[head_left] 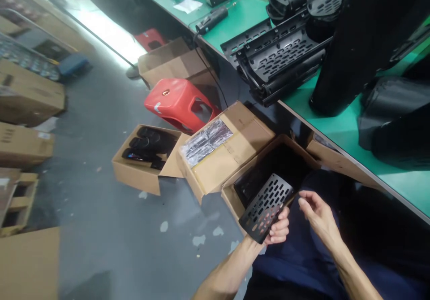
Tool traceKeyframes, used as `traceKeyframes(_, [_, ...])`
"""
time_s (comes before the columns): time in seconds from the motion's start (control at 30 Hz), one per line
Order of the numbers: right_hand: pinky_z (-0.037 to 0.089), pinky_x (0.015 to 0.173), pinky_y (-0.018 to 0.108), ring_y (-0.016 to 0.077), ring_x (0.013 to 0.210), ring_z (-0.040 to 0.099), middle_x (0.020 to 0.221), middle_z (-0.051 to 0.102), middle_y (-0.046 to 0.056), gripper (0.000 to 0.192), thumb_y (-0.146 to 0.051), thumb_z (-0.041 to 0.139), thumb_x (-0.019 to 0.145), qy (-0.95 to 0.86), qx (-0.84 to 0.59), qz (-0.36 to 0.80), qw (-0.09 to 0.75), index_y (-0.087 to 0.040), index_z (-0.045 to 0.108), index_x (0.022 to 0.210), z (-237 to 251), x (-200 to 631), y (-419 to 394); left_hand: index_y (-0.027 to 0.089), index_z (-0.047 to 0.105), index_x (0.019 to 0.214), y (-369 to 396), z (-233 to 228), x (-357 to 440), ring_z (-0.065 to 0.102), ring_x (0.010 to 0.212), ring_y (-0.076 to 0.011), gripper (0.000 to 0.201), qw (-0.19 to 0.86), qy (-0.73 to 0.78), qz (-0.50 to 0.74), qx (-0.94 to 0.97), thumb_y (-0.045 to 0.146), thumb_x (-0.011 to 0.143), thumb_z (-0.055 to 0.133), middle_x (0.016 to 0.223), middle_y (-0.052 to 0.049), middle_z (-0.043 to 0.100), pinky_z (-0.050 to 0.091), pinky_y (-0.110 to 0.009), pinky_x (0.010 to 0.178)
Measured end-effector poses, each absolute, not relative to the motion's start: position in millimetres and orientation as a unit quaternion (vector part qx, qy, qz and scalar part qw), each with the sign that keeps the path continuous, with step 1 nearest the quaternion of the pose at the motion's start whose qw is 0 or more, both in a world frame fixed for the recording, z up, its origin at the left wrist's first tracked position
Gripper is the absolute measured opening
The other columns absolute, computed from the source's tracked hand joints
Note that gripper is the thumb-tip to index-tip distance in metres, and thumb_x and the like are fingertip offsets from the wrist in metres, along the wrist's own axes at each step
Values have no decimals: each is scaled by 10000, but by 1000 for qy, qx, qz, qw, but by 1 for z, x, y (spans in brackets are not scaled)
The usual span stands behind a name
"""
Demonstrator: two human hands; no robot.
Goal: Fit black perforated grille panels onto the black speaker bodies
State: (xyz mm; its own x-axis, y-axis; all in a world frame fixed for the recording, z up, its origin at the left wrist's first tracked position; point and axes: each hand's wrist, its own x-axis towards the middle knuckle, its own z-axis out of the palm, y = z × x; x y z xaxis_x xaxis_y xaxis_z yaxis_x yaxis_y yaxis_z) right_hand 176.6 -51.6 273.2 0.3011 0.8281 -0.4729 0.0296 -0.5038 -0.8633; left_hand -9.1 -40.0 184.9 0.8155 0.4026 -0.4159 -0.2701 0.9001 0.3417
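Note:
My left hand [279, 229] grips a black perforated plastic panel [265, 206] by its lower end, holding it tilted over my lap beside an open cardboard box [265, 158] with dark parts inside. My right hand [316, 212] hovers just right of the panel, fingers loosely curled, holding nothing. I am seated in dark blue trousers.
A green workbench [336, 120] on the right carries stacked black slotted panels [282, 53] and large black housings [366, 40]. On the floor stand a box with wrapped parts [218, 150], a box of black items [148, 154], a red stool [179, 102] and more cartons [27, 98] at left.

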Motion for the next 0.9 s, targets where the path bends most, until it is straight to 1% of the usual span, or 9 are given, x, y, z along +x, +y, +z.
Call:
traceKeyframes(0.07, [455, 544, 313, 243, 711, 644, 863, 716, 94, 551, -646, 695, 815, -292, -698, 523, 393, -171, 674, 1093, 265, 175, -58, 254, 427, 764, -39, 189, -13, 120, 330, -80, 359, 954, 230, 152, 119, 540, 963, 511, 446, 91, 246, 151, -198, 332])
traceKeyframes(0.17, [425, 523, 301, 201, 605, 581, 743, 673, 49, 519, -613, 711, 805, -267, -693, 544, 391, -165, 676, 1064, 258, 175, -67, 254, 430, 753, -39, 194, -15, 134, 335, -85, 318, 961, 223, 130, 102, 475, 963, 522, 447, 84, 264, 160, -202, 342])
traceKeyframes(0.33, [413, 513, 291, 161, 531, 519, 669, 635, 15, 520, -607, 731, 769, -229, -690, 562, 394, -161, 672, 1027, 254, 176, -67, 258, 422, 725, -38, 200, -13, 97, 354, -88, 289, 960, 233, 128, 86, 399, 976, 454, 443, 81, 240, 111, -216, 339])
traceKeyframes(0.53, [413, 514, 285, 149, 510, 513, 640, 628, 3, 548, -629, 758, 722, -209, -686, 567, 405, -162, 673, 995, 248, 175, -66, 256, 469, 748, -36, 205, -15, 114, 383, -96, 239, 959, 242, 121, 81, 333, 972, 433, 467, 75, 259, 127, -224, 352])
traceKeyframes(0.8, [421, 521, 285, 146, 512, 520, 649, 636, 9, 534, -609, 746, 744, -211, -683, 567, 409, -154, 667, 1011, 244, 175, -67, 238, 505, 748, -39, 212, -16, 144, 383, -96, 308, 965, 223, 123, 65, 274, 1005, 338, 474, 56, 283, 131, -228, 367])
traceKeyframes(0.9, [436, 533, 292, 159, 552, 540, 705, 652, 26, 532, -597, 740, 767, -222, -677, 567, 413, -153, 657, 1048, 245, 173, -67, 229, 533, 783, -41, 216, -19, 165, 389, -99, 290, 970, 205, 121, 60, 273, 1008, 356, 490, 50, 313, 153, -226, 371])
